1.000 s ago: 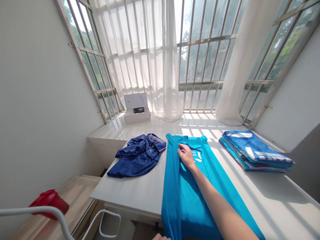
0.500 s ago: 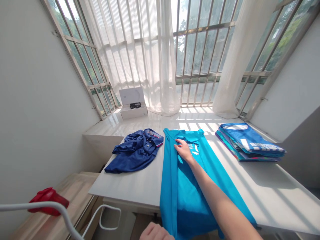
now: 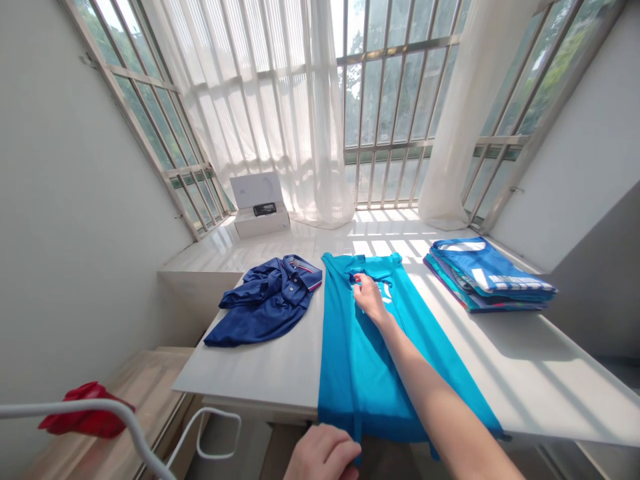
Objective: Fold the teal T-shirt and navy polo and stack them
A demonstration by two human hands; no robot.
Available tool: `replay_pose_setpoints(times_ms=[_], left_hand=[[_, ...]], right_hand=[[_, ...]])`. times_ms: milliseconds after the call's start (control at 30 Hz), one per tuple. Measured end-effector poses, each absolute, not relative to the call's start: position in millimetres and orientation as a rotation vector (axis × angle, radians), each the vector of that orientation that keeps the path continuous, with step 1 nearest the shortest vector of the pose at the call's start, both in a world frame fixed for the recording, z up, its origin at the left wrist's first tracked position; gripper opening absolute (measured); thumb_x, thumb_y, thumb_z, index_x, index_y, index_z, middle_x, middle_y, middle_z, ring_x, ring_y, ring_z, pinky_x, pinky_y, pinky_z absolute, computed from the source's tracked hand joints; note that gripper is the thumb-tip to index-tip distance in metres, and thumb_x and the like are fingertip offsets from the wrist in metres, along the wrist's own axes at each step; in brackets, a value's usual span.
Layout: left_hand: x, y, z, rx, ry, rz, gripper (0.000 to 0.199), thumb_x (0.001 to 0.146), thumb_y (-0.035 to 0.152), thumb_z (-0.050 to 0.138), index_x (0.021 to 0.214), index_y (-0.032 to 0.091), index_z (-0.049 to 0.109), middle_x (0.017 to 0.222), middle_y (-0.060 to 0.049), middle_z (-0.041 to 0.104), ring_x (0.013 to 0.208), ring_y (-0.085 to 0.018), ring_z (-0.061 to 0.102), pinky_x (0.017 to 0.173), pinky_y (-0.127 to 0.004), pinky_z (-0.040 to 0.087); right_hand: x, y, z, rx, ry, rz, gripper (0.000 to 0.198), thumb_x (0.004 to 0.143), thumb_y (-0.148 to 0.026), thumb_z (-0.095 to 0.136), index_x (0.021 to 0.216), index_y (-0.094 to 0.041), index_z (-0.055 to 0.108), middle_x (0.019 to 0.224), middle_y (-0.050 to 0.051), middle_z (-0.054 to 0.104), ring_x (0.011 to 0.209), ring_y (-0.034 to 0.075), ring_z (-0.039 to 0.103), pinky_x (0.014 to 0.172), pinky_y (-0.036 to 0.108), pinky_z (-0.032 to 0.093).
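A teal T-shirt [image 3: 345,360] with white print lies lengthwise on the white table, its lower hem hanging past the front edge. My right hand [image 3: 370,295] reaches across it to the neckline, thumb and fingers pinched on the fabric there. Down at the hem, my left hand [image 3: 323,453] is closed, with a narrow bit of teal cloth running into its fingers. Part of the left hand is cut off by the lower picture edge. A navy polo shirt [image 3: 270,303] with a striped collar lies folded to the left, separate from the teal one.
A stack of folded shirts [image 3: 493,273] stands at the right of the table [image 3: 250,373]. An open white box [image 3: 263,223] with a black item sits near the curtain. At lower left are a red cloth [image 3: 85,410] and a white tube frame [image 3: 130,417].
My left hand has risen further into view at the hem, and the hem has come up with it. My right hand's fingers have closed on the neckline. The view has shifted slightly.
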State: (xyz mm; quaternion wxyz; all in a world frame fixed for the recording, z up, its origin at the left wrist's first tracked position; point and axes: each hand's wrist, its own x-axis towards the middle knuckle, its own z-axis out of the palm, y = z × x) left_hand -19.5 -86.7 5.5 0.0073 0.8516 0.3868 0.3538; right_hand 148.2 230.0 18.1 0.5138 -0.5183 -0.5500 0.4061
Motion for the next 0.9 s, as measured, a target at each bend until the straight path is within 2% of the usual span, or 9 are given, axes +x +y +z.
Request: replay_pose_setpoints(times_ms=[67,200,300,400,533,667,800,900], left_hand=[[-24.2,-74.4,29.3,2.629,1.240,1.128,0.021,0.104,0.022,0.043,0.112,0.019,0.062,0.100,-0.009,0.074,0.087,-0.020,0.072,0.078,-0.030,0.058],[-18.2,-50.2,49.6,2.572,1.524,0.862,0.032,0.102,0.024,0.051,0.133,0.019,0.058,0.135,-0.013,0.066,0.124,-0.027,0.063,0.102,-0.042,0.055],[-10.3,-39.8,41.6,2.610,1.620,0.698,0.057,0.101,0.040,0.056,0.152,0.017,0.045,0.153,-0.013,0.053,0.141,-0.032,0.050,0.110,-0.049,0.049],[-7.6,-37.6,30.9,2.666,1.606,0.605,0.069,0.099,0.052,0.057,0.158,0.021,0.038,0.160,-0.008,0.046,0.144,-0.033,0.046,0.114,-0.052,0.045],[-10.3,-39.4,31.1,2.689,1.591,0.543,0.069,0.098,0.056,0.056,0.159,0.028,0.038,0.163,-0.001,0.042,0.145,-0.033,0.044,0.114,-0.051,0.043],[-12.0,-39.7,36.8,2.697,1.574,0.538,0.070,0.096,0.061,0.056,0.158,0.033,0.039,0.162,0.001,0.042,0.144,-0.033,0.046,0.113,-0.051,0.043],[-12.2,-39.5,37.3,2.700,1.569,0.550,0.070,0.096,0.063,0.056,0.158,0.034,0.040,0.162,0.000,0.044,0.143,-0.033,0.047,0.113,-0.051,0.043],[-11.9,-40.0,37.2,2.686,1.572,0.543,0.071,0.096,0.062,0.056,0.158,0.033,0.039,0.162,0.000,0.043,0.144,-0.033,0.046,0.114,-0.051,0.043]], right_hand=[[148.4,232.2,20.4,-1.243,-1.267,1.053,0.028,0.075,-0.022,0.068,0.102,-0.026,0.071,0.110,0.012,0.071,0.122,0.035,0.061,0.112,0.053,0.046],[150.5,234.5,27.3,-1.179,-1.117,1.278,0.036,0.080,-0.025,0.071,0.115,-0.028,0.065,0.095,0.007,0.072,0.094,0.028,0.073,0.083,0.046,0.064],[152.4,235.2,33.6,-1.026,-0.809,1.563,0.044,0.079,-0.018,0.075,0.120,-0.026,0.061,0.097,0.007,0.070,0.086,0.023,0.074,0.068,0.033,0.064],[153.2,237.2,38.6,-0.971,-0.632,1.681,0.041,0.081,-0.013,0.073,0.118,-0.025,0.060,0.104,0.008,0.069,0.084,0.020,0.073,0.058,0.026,0.062],[154.8,240.8,42.1,-0.959,-0.573,1.721,0.031,0.090,-0.017,0.064,0.119,-0.022,0.057,0.118,0.013,0.066,0.087,0.018,0.072,0.055,0.023,0.060],[157.2,242.8,41.9,-0.963,-0.590,1.741,0.027,0.093,-0.023,0.063,0.119,-0.021,0.056,0.115,0.014,0.066,0.085,0.018,0.072,0.057,0.024,0.061],[154.2,245.6,36.5,-0.997,-0.674,1.663,0.036,0.086,-0.020,0.068,0.121,-0.022,0.058,0.111,0.012,0.069,0.091,0.020,0.072,0.060,0.026,0.061],[152.0,250.6,30.1,-1.020,-0.769,1.548,0.048,0.081,-0.022,0.070,0.128,-0.029,0.058,0.106,0.006,0.070,0.101,0.022,0.070,0.067,0.027,0.062]])
